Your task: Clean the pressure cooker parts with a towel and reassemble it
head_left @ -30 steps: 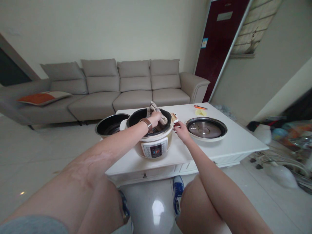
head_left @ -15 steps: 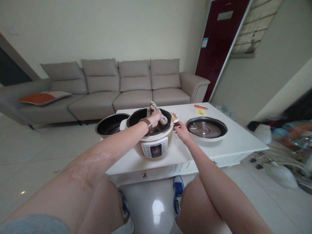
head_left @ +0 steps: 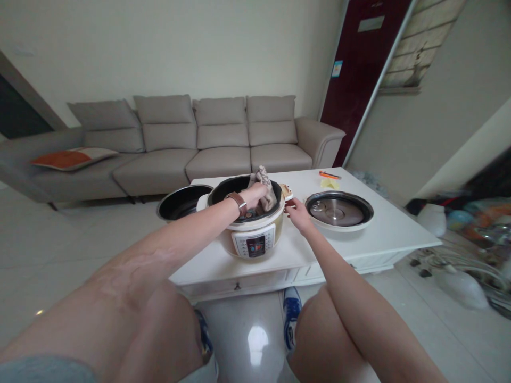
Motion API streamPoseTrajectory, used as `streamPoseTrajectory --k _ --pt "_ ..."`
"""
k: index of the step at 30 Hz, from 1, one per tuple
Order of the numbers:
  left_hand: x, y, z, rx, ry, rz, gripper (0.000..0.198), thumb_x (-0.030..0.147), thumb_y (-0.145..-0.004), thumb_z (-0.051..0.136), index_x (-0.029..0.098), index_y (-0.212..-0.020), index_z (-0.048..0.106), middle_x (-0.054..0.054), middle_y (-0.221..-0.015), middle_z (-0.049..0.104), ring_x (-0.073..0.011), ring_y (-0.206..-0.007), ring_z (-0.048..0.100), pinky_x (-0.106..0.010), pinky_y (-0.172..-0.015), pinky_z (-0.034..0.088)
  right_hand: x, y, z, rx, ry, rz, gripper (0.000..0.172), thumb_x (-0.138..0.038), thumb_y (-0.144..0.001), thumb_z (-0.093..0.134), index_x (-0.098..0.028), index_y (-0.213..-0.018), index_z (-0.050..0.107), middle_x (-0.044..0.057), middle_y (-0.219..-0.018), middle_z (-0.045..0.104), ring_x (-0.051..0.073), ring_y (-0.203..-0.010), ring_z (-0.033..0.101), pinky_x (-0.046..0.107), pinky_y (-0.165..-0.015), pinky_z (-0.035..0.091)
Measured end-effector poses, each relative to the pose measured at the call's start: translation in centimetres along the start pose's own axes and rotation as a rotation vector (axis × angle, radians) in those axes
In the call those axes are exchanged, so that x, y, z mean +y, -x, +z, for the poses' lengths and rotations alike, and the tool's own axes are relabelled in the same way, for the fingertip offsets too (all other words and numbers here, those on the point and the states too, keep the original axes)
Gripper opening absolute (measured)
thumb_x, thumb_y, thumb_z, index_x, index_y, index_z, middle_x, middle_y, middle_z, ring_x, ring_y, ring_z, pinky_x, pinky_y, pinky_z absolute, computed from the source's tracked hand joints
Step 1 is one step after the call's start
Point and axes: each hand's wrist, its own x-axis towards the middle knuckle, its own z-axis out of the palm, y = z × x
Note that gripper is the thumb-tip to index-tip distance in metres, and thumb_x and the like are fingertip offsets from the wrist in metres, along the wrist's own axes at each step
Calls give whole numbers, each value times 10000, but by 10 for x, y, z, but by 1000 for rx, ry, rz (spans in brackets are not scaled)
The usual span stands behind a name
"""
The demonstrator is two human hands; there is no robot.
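An electric pressure cooker point(head_left: 255, 239) stands without its lid near the front of the white table, its control panel facing me. My left hand point(head_left: 255, 194), a brown watch strap on its wrist, reaches into the cooker and grips a crumpled greyish cloth point(head_left: 268, 198) against the inner right wall. The fingertips are partly hidden by the cloth. My right hand point(head_left: 297, 213) is at the cooker's right side, its curled fingers on the side handle point(head_left: 287, 196). Left of the cooker sits a dark inner pot point(head_left: 179, 201). To the right lies the round lid point(head_left: 339, 210), metal underside up.
On the white table point(head_left: 383, 234), an orange pen-like object point(head_left: 329, 174) and a yellow scrap point(head_left: 329, 183) lie at the back. Behind stands a grey sofa point(head_left: 219, 162) with an orange cushion point(head_left: 74, 158). Assorted clutter point(head_left: 459, 271) covers the floor at right.
My left hand has shifted slightly right inside the cooker, and the cloth has moved right and bunched against the wall. My right hand stays at the handle.
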Motion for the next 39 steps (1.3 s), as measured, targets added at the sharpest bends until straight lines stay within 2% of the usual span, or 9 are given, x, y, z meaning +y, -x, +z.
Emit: streamPoseTrajectory --k 4,9,14,19,24,30,33,37,39 --pt "5 21 -13 -144 -26 -7 115 22 -813 647 136 -828 655 -57 -708 705 -173 -634 675 -299 -699 565 -1 0 1 -9 -8 -1 254 -262 -689 520 -226 -922 616 24 -950 689 181 -833 650 376 -822 562" --pt "18 38 -58 -419 -97 -138 259 32 -667 793 154 -884 719 -92 -818 781 -250 -773 752 -358 -786 614 -2 0 0 -8 2 2 226 -259 -707 519 -225 -910 614 27 -956 691 178 -816 645 372 -807 563" --pt "31 36 -103 -234 -68 -94 260 112 -675 792 177 -922 747 -107 -815 785 -258 -735 751 -363 -755 622 -1 1 1 -13 13 2 206 -242 -721 513 -226 -903 606 23 -940 692 172 -801 655 368 -814 565" --pt "40 25 -120 -44 -51 67 256 174 -704 781 152 -954 730 -105 -823 771 -268 -789 748 -388 -786 617 1 0 1 -6 28 9 183 -236 -730 509 -222 -885 604 27 -923 690 181 -829 662 381 -833 564" --pt "40 21 -118 63 -33 148 202 174 -720 751 155 -914 699 -101 -836 753 -285 -832 745 -428 -835 600 0 1 1 -10 27 14 167 -238 -739 514 -219 -881 599 25 -918 690 171 -788 662 380 -827 566" --pt "29 20 -101 89 6 20 84 164 -755 701 167 -822 649 -94 -748 710 -287 -795 721 -413 -782 584 -1 2 1 -14 26 12 170 -240 -742 512 -218 -884 602 24 -933 691 164 -782 660 372 -822 565" --pt "24 19 -81 16 -1 33 110 142 -746 702 182 -829 642 -67 -747 705 -249 -756 705 -361 -739 569 -1 1 1 -16 28 11 188 -238 -736 512 -221 -897 608 23 -951 696 162 -784 656 365 -819 564" --pt "19 19 -47 -159 -74 167 112 104 -730 712 169 -799 653 -53 -723 696 -185 -635 642 -286 -622 520 -1 1 1 -17 36 19 213 -235 -735 507 -220 -919 614 24 -954 695 163 -781 656 363 -816 565" --pt "17 24 -34 -185 -167 235 97 86 -719 706 162 -760 662 -49 -687 685 -159 -553 584 -267 -546 480 -1 1 2 -17 39 20 216 -230 -733 509 -221 -922 614 25 -959 697 162 -780 657 364 -818 566"
